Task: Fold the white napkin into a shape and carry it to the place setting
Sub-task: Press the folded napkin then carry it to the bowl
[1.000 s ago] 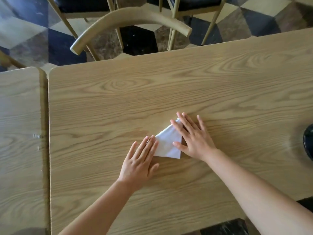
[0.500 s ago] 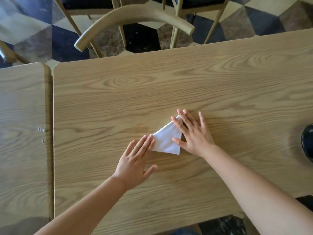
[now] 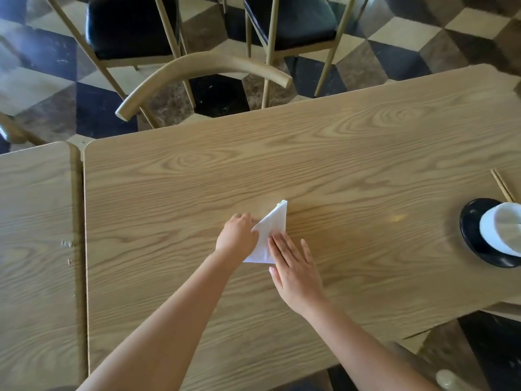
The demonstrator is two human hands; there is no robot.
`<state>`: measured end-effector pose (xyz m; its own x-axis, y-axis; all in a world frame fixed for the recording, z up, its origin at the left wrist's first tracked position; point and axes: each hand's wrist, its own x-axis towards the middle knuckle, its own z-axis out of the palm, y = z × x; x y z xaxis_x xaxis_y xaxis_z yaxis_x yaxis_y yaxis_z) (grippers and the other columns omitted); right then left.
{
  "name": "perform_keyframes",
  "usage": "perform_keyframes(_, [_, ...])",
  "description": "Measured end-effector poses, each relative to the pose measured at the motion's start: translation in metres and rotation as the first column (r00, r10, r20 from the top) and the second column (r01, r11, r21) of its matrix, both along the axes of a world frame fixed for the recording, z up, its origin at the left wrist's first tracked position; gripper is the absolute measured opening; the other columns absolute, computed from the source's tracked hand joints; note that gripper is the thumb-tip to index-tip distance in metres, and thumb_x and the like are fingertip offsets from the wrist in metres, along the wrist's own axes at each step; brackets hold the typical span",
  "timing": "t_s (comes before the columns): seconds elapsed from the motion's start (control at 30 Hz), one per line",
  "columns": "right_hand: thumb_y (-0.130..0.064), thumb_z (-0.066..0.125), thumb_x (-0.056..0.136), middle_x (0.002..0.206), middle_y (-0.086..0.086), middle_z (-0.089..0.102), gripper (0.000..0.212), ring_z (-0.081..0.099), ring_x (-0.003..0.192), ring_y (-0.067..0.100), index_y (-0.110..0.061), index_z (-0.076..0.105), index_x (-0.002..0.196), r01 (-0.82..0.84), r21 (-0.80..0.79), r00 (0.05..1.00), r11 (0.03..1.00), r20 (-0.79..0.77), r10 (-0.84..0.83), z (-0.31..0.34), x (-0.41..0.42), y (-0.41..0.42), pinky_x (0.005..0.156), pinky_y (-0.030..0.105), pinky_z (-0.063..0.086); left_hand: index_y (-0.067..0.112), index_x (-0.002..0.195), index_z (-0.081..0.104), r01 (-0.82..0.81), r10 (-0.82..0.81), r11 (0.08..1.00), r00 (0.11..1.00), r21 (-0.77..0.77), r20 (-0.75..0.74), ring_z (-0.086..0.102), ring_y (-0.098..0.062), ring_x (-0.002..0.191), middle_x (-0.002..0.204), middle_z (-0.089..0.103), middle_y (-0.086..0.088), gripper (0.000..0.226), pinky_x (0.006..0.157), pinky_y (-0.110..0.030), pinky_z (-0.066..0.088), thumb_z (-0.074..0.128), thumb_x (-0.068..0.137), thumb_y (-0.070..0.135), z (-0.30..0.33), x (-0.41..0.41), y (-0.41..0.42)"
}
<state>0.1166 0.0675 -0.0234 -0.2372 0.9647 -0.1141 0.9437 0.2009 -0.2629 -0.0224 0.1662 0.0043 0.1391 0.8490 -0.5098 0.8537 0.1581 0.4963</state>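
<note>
Head view: black plate (image 3: pixel 470 238), white bowl (image 3: pixel 500 230) far right.

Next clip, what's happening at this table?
A person is folding a white napkin on a wooden table. The left hand grips its left corner with curled fingers, while the right hand presses flat on its near right edge. It lies as a triangle. The black plate with a white bowl sits at far right, apart.
</note>
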Motion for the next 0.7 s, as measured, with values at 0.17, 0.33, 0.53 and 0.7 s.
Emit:
perform_keyframes(0.17, [-0.022, 0.057, 0.089, 0.148, 0.009, 0.036, 0.057, 0.028, 0.139, 0.026, -0.004, 0.038, 0.139, 0.031, -0.054, 0.992, 0.998, -0.123, -0.038, -0.002, 0.001, -0.004, 0.11, 0.046, 0.03, 0.001, 0.09, 0.067, 0.043, -0.038, 0.987, 0.999, -0.154, 0.033, 0.059, -0.027, 0.081, 0.085, 0.066, -0.011, 0.018, 0.068, -0.031, 0.046, 0.057, 0.077, 0.009, 0.005, -0.004, 0.009])
perform_keyframes(0.33, [-0.01, 0.054, 0.091, 0.148, 0.015, 0.035, 0.05, 0.022, 0.14, 0.027, 0.001, 0.038, 0.137, 0.118, -0.092, 0.925, 0.989, -0.353, -0.143, 0.002, -0.004, -0.004, 0.111, 0.041, 0.032, 0.007, 0.087, 0.069, -0.065, 0.143, 0.917, 0.975, -0.394, 0.171, 0.055, -0.022, 0.065, 0.073, 0.058, -0.007, 0.016, 0.065, -0.03, 0.051, 0.056, 0.079, 0.004, 0.015, -0.002, 0.005])
perform_keyframes(0.53, [-0.007, 0.06, 0.086, 0.119, 0.007, 0.057, 0.042, 0.057, 0.105, 0.024, -0.007, 0.05, 0.127, 0.498, -0.184, 0.694, 0.848, -0.501, -0.516, 0.011, 0.005, 0.001, 0.085, 0.025, 0.043, 0.014, 0.097, 0.064, -0.142, 0.308, 0.895, 0.883, -0.423, 0.353, 0.057, -0.013, 0.079, 0.08, 0.056, 0.0, 0.018, 0.064, -0.021, 0.049, 0.062, 0.081, 0.006, 0.019, -0.006, -0.01])
perform_keyframes(0.7, [-0.019, 0.054, 0.091, 0.092, -0.001, 0.064, 0.021, 0.06, 0.082, 0.016, -0.012, 0.06, 0.11, 0.459, -0.512, 0.47, 0.726, -0.553, -0.687, 0.022, 0.012, 0.019, 0.07, 0.027, 0.046, 0.018, 0.097, 0.063, -0.163, 0.425, 0.846, 0.781, -0.507, 0.457, 0.063, -0.014, 0.084, 0.083, 0.055, -0.003, 0.02, 0.071, -0.031, 0.057, 0.058, 0.084, 0.003, 0.021, -0.009, -0.017])
